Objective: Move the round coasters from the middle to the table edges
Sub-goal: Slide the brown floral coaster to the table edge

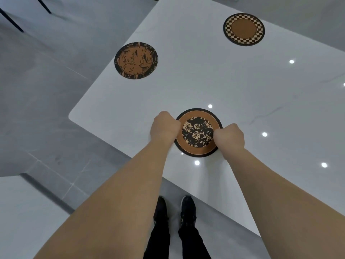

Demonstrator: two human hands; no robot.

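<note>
Three round cork coasters lie on the glossy white table [242, 94]. The floral coaster [197, 130] sits close to the table's near edge. My left hand [164, 128] grips its left rim with curled fingers, and my right hand [229, 139] grips its right rim the same way. The bird-pattern coaster [136, 60] rests by the left edge of the table. The checkered-rim coaster [244, 29] lies at the far side, near the right edge.
The table's rounded corner [71, 116] is at the left. Grey tiled floor [37, 90] surrounds the table. My black shoes [173, 210] stand just below the near edge. Dark chair legs [11, 19] show at the top left.
</note>
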